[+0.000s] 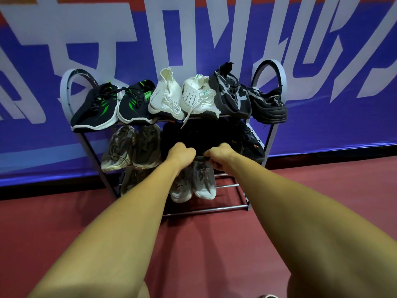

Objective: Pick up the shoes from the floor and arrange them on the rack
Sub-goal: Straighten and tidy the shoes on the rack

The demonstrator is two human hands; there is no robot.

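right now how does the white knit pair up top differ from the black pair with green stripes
The white knit sneakers sit mid-shelf; the black green-striped sneakers sit at the left end. White has a tall sock collar and a dangling lace; black is low-cut. Both point toes outward.

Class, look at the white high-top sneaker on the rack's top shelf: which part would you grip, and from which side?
Probably grip the white high-top sneaker by its tall knitted collar, from above. It sits toe-forward, squeezed between a black-and-green sneaker and a white low-top sneaker, so its sides offer little room, while the collar stands clear above both.
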